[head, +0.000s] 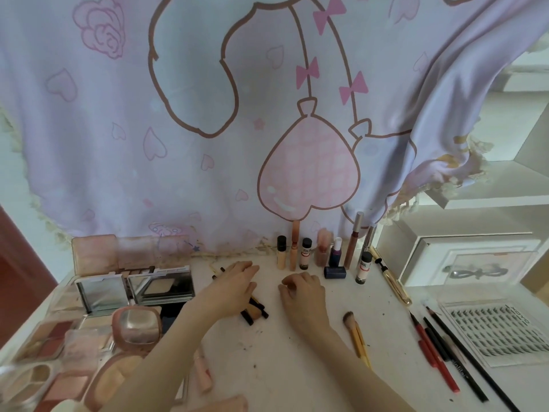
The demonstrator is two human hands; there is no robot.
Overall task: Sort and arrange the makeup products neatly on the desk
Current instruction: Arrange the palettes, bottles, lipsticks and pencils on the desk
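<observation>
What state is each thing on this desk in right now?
Left hand: resting on dark pencils, fingers relaxed.
Right hand: fingers curled, whether holding anything unclear.
Compacts: open, mirrors up.
Bottles: upright, capped, in a row.
Brush: lying flat.
Red pencil: lying flat.
Lash tray: flat, full.

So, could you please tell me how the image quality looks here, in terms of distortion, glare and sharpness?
Head view: wide-angle distortion bows the shelves at right and the edges; soft daylight, faint shadows; glare on the open compact mirrors; palettes at lower left look soft and smeared; the left hand and right hand at centre are fairly sharp.
</observation>
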